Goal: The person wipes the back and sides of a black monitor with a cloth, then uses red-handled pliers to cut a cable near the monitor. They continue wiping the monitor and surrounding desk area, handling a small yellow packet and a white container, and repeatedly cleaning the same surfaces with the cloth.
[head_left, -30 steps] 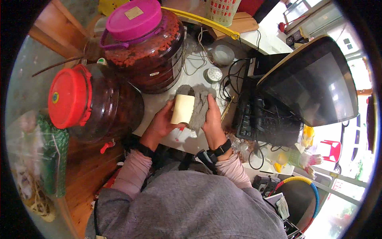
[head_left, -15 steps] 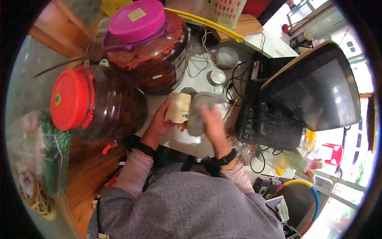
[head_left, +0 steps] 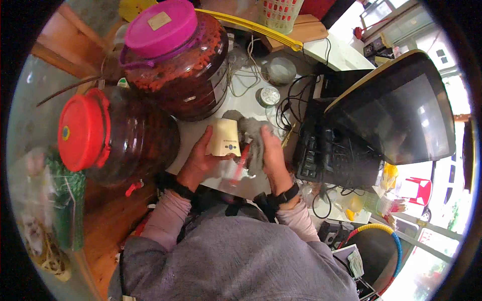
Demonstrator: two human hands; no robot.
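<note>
A cream-coloured device (head_left: 224,134) with a few small round buttons near its lower edge is held in my left hand (head_left: 197,159), thumb along its side. My right hand (head_left: 272,153) is closed on a crumpled grey cloth (head_left: 256,145), just to the right of the device and apart from its front. Below and between the hands is a blurred red and whitish strip (head_left: 238,168); its kind is too smeared to make out. Under all this is a white tabletop (head_left: 193,131).
Two big dark jars stand at the left, one with a red lid (head_left: 80,129), one with a purple lid (head_left: 160,27). Behind the hands are a round tin (head_left: 269,96) and a glass bowl (head_left: 281,71). A black keyboard (head_left: 336,155), cables and a monitor (head_left: 396,110) occupy the right.
The grey cloth has bunched up and my right hand has shifted slightly right. The device's button side shows more fully, and the blurred red strip has appeared below the cloth.
</note>
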